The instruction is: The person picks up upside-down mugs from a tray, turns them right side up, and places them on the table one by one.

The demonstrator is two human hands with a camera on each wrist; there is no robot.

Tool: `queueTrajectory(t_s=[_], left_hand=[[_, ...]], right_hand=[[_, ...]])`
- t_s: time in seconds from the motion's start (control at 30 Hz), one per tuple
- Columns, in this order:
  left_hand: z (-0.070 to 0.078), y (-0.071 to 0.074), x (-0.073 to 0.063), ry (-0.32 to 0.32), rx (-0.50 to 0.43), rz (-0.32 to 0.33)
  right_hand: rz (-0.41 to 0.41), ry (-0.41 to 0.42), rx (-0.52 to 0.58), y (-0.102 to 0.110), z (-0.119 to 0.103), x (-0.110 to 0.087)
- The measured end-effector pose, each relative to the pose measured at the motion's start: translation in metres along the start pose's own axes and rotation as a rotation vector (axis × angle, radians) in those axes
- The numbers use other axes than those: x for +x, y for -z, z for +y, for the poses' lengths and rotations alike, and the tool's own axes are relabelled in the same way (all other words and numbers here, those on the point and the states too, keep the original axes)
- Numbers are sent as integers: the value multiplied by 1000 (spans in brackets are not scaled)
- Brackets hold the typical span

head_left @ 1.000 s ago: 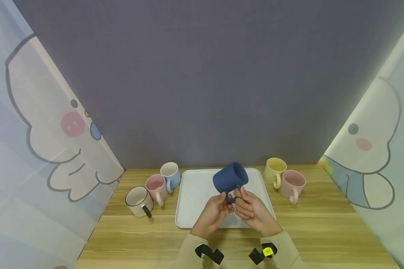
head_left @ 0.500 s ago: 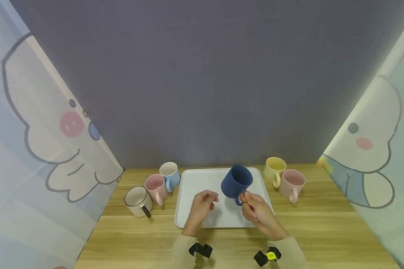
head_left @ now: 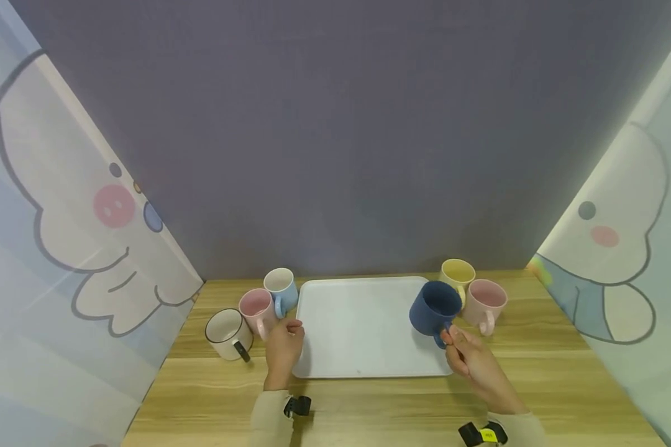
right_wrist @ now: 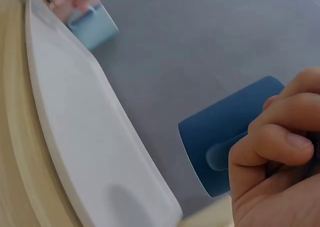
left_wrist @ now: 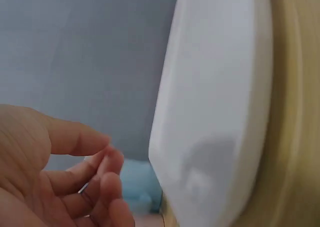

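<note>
My right hand (head_left: 478, 363) grips a dark blue mug (head_left: 433, 310) by its handle, over the right end of the white tray (head_left: 363, 329). The mug stands roughly upright, its mouth toward the head camera. In the right wrist view, curled fingers cover part of the blue mug (right_wrist: 225, 127) and its handle. My left hand (head_left: 284, 347) is over the tray's left edge, its fingers loosely curled with nothing in them. It is close to a pink mug (head_left: 258, 308) and a light blue mug (head_left: 281, 288), whose lower part shows behind the fingers in the left wrist view.
A white mug with a black rim and handle (head_left: 228, 335) stands left of the pink one. Beyond the tray's right side are a yellow mug (head_left: 457, 273) and another pink mug (head_left: 486, 304). A grey panel (head_left: 335, 155) rises behind the wooden table (head_left: 363, 410).
My left hand has let go of the blue mug and moved left toward the mugs there. The right hand has carried the blue mug to the right, turning it more upright.
</note>
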State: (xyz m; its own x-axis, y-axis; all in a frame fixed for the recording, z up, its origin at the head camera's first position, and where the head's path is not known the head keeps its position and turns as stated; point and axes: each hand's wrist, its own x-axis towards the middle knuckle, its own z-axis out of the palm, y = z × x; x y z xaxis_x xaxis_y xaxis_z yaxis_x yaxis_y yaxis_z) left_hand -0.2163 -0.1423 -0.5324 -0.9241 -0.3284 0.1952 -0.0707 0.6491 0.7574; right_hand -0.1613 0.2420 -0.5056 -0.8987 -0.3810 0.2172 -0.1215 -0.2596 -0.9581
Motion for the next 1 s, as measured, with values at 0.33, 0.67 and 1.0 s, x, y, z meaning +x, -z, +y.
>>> queueTrajectory(t_s=[0.33, 0.67, 1.0], left_hand=[[-17, 6, -1, -30, 134, -13], [-31, 6, -1, 2, 113, -71], [-36, 5, 2, 23, 78, -108]], right_hand=[[219, -2, -183, 23, -23, -34], [402, 3, -253, 43, -53, -66], [520, 22, -83, 62, -45, -70]])
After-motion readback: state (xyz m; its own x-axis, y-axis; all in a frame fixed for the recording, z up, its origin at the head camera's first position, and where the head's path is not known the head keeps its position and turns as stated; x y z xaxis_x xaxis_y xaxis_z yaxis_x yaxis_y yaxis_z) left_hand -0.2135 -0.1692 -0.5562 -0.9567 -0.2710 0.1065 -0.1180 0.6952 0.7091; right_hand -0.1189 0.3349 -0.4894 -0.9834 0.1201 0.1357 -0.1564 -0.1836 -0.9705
